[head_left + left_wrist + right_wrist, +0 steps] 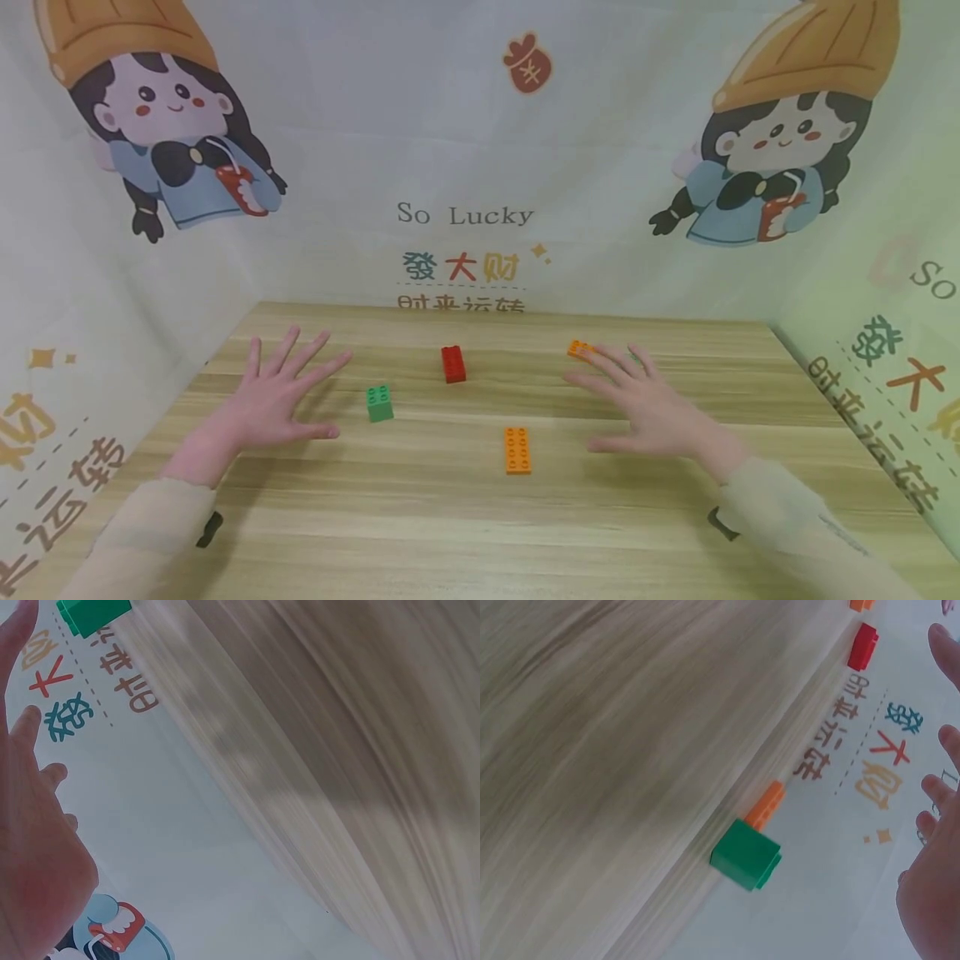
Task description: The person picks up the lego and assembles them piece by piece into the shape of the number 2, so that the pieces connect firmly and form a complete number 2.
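Fingers spread and holding nothing, my left hand (273, 404) hovers at the left of the table. A green toy brick (380, 403) stands just right of its thumb, and also shows at the top of the left wrist view. My right hand (648, 412) is likewise spread and holds nothing. Its fingers partly cover a far orange brick (578, 348) and, in the head view, nearly hide a second green brick (744, 855). Between the hands lie a red brick (453, 365), farther back, and a flat orange brick (517, 451), nearer the front with studs up.
The wood-grain table (420, 533) is bounded by a printed white cloth (360, 125) at the back and both sides. Pale sleeves (150, 525) cover the forearms, with a dark strap end (210, 529) hanging at the left wrist.
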Motion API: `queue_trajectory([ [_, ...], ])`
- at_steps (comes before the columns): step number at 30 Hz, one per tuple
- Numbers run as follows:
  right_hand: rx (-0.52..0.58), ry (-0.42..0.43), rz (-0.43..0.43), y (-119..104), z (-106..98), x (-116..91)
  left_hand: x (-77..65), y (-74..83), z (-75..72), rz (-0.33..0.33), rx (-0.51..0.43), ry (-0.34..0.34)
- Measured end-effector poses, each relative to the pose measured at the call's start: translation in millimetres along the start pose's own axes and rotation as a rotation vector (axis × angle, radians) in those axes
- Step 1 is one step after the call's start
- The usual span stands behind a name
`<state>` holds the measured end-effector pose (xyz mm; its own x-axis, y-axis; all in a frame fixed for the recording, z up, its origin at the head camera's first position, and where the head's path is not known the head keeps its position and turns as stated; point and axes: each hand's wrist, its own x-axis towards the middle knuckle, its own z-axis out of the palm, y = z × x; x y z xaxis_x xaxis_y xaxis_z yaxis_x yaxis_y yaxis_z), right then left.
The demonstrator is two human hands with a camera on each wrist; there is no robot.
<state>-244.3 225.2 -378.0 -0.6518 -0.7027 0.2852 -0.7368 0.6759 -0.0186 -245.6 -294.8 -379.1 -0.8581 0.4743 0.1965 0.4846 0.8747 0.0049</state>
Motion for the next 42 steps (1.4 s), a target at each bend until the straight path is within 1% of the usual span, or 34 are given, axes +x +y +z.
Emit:
queue_trajectory([
  [4,0.072,-0.023,-0.028,-7.3,6.4,10.6,0.5,0.2,1.7,0.007,-0.008,0.006],
  [7,0.121,-0.05,-0.025,-12.0,10.7,17.1,1.4,0.3,4.1,0.016,-0.018,0.013],
  [12,0.135,-0.092,-0.015,-17.4,17.3,26.8,2.8,1.3,6.8,0.016,-0.029,0.013],
  [18,0.153,-0.135,-0.066,-25.2,22.8,37.5,4.9,2.8,8.0,0.009,-0.044,-0.016],
  [24,0.188,-0.198,-0.101,-32.6,29.5,44.3,9.8,5.4,10.2,-0.001,-0.08,-0.045],
  [33,0.271,-0.24,-0.157,-42.3,33.9,51.1,16.4,10.9,13.1,0.011,-0.12,-0.036],
  [36,0.283,-0.248,-0.175,-45.3,35.8,52.1,17.6,13.8,13.0,0.006,-0.13,-0.049],
  [42,0.291,-0.295,-0.17,-49.5,38.8,54.2,20.1,19.5,11.7,0.009,-0.152,-0.076],
])
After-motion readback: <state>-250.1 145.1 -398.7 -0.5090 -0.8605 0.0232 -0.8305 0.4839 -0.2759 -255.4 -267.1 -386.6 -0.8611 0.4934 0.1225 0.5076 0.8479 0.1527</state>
